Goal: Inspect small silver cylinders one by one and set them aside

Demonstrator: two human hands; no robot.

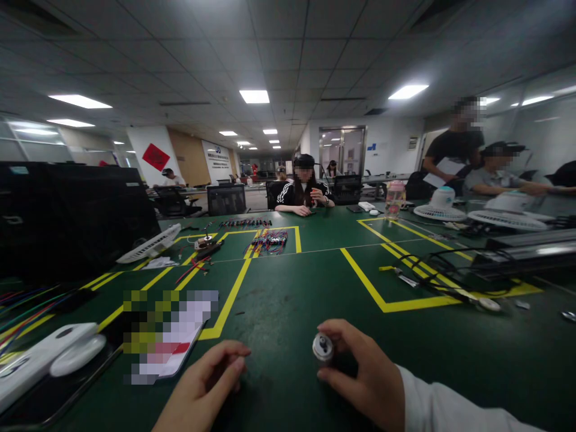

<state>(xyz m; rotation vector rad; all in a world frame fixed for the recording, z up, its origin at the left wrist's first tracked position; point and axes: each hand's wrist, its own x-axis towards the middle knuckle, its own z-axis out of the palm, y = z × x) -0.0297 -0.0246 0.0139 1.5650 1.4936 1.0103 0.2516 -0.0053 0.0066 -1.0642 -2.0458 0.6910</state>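
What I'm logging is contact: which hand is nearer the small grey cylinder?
Right. The right hand holds the small grey cylinder between thumb and fingers. The left hand is apart from it, off to its left, with its fingers pinched together.

One small silver-grey cylindrical metal part (323,347), w/ a round pale top face and dark marks on it. It stands approx. upright, top face twd. the camera, pinched btw. thumb and fingers of the right hand (364,375), low over the green desk (288,282).
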